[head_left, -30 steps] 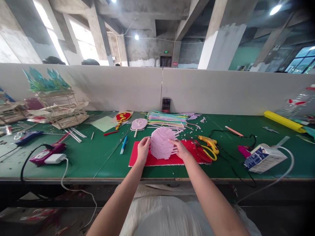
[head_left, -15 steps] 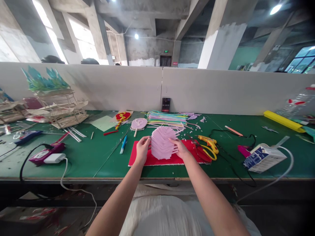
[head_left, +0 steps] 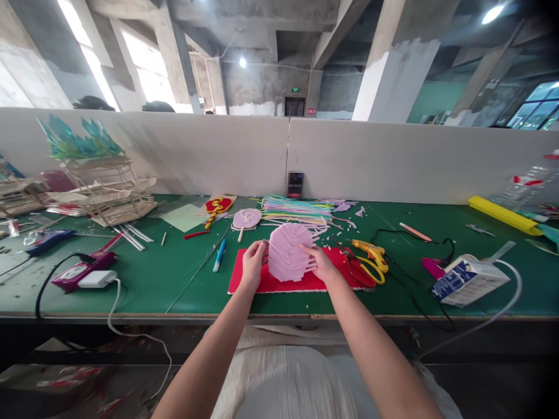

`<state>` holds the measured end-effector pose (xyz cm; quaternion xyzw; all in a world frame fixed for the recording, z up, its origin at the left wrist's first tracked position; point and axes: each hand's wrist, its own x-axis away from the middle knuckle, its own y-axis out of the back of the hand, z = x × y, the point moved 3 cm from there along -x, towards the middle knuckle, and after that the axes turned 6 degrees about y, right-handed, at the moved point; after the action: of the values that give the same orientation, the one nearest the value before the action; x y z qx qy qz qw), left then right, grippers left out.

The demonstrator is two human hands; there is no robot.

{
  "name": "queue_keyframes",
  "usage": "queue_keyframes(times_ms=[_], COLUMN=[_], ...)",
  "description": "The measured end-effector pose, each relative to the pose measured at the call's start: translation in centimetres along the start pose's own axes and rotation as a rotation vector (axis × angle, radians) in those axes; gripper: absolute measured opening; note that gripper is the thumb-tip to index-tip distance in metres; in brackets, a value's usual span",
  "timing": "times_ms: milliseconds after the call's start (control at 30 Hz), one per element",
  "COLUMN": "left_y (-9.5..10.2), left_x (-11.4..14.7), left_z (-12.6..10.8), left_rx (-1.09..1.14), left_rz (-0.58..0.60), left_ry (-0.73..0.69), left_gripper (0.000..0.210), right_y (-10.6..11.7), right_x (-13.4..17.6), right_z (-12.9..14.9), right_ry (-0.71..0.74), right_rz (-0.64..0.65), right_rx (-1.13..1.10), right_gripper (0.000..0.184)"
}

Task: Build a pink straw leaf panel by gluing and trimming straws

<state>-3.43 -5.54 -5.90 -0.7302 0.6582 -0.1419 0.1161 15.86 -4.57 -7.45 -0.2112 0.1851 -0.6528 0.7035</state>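
Observation:
A pale purple, roughly round piece made of slanted strips is held up above a red board. My left hand pinches its left edge between thumb and fingers. At the right edge, my right hand grips it, with the fingers behind and strip ends poking out beside them. Behind the piece lie a bundle of coloured strips and a small purple fan shape on a stick. Scissors with yellow handles rest at the board's right end.
A yellow glue gun with a black cord lies right of the board; a blue pen lies left. Further left are a purple power strip and a stick-built model. A carton stands right. A phone leans on the partition.
Almost nothing differs. Both hands keep hold of the purple strip piece in the same place; the view has shifted very slightly.

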Motion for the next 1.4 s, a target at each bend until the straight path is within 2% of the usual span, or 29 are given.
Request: queue_keyframes(times_ms=[233, 367, 467, 700, 867, 1033, 1400], left_y=[-0.22, -0.39, -0.36, -0.38, -0.47, -0.37, -0.37], left_x=[-0.15, -0.25, -0.29, -0.31, -0.23, -0.3, -0.25], left_z=[0.34, 0.68, 0.68, 0.71, 0.65, 0.72, 0.45], left_rx=[0.052, -0.018, -0.071, -0.035, -0.04, -0.07, -0.1], left_rz=[0.044, 0.103, 0.106, 0.153, 0.153, 0.134, 0.126], left_ry=[0.039, 0.037, -0.002, 0.003, -0.001, -0.035, -0.086], left_gripper=[0.042, 0.042, 0.043, 0.039, 0.039, 0.038, 0.032], right_y=[0.08, -0.02, -0.12, 0.2, 0.04, -0.21, -0.23], right_x=[0.03, 0.07, 0.1, 0.15, 0.26, 0.29, 0.4], right_z=[0.0, 0.1, 0.22, 0.33, 0.44, 0.45, 0.38], right_ry=[0.009, 0.028, 0.045, 0.043, 0.042, 0.043, 0.043], right_rz=[-0.028, -0.027, -0.021, -0.078, -0.092, -0.055, -0.073], right_rx=[0.011, 0.012, 0.009, 0.035, 0.04, 0.046, 0.091], right_gripper=[0.028, 0.037, 0.043, 0.035, 0.036, 0.042, 0.032])
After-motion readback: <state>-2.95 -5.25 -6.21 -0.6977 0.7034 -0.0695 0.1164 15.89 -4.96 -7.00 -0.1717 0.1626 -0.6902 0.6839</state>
